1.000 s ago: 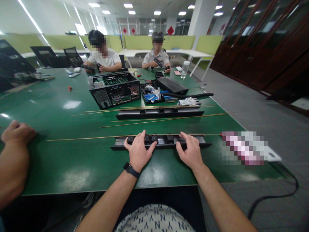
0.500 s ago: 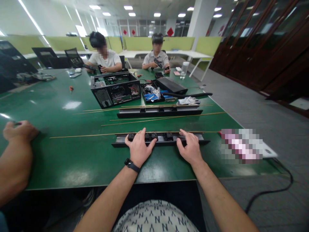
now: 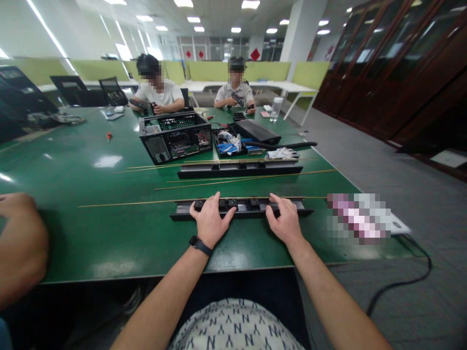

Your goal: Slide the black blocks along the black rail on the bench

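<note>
A long black rail (image 3: 182,209) with a silvery inner channel lies crosswise in front of me. Several small black blocks (image 3: 253,203) sit along the channel. A thin brass-coloured rod (image 3: 120,204) runs along the rail's far edge and sticks out past both ends. My left hand (image 3: 212,218) rests over the left-middle of the rail, its fingers spread, thumb beside one block. Over the right part lies my right hand (image 3: 284,218), thumb and index finger apart, the index fingertip near the rod. The palms hide parts of the rail and the undersides of the fingers.
Beyond lie a second rail (image 3: 237,171) and more thin rods (image 3: 237,180). Farther back are an open computer case (image 3: 175,138), a box of gloves (image 3: 229,143) and white gloves (image 3: 282,153). A neighbour's arm (image 3: 24,238) is at left; two people sit opposite.
My hands stay in nearly the same place on the rail. The view shifts slightly. At left, the neighbour's hand has moved left, mostly out of view.
</note>
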Available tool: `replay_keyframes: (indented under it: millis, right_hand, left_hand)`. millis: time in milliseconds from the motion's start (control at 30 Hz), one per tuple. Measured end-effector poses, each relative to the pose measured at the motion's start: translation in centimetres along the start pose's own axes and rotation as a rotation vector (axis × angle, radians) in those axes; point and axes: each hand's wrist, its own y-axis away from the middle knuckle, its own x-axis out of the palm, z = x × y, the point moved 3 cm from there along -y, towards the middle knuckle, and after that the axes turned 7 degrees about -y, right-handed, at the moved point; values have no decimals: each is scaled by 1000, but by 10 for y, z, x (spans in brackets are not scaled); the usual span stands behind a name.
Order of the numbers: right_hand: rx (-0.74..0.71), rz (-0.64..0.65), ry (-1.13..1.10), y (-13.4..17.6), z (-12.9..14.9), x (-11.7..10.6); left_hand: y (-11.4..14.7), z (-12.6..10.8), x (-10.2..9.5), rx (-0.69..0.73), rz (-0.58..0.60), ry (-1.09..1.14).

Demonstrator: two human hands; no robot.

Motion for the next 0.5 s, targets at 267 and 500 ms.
replay_keyframes:
  millis: [267, 500]
  right_hand:
    - [5, 3, 4, -1, 1, 0]
    - [26, 3, 23, -2, 0, -1]
  left_hand:
    - [-1, 0, 0, 6, -10, -9]
    - [-1, 1, 1, 6, -10, 15]
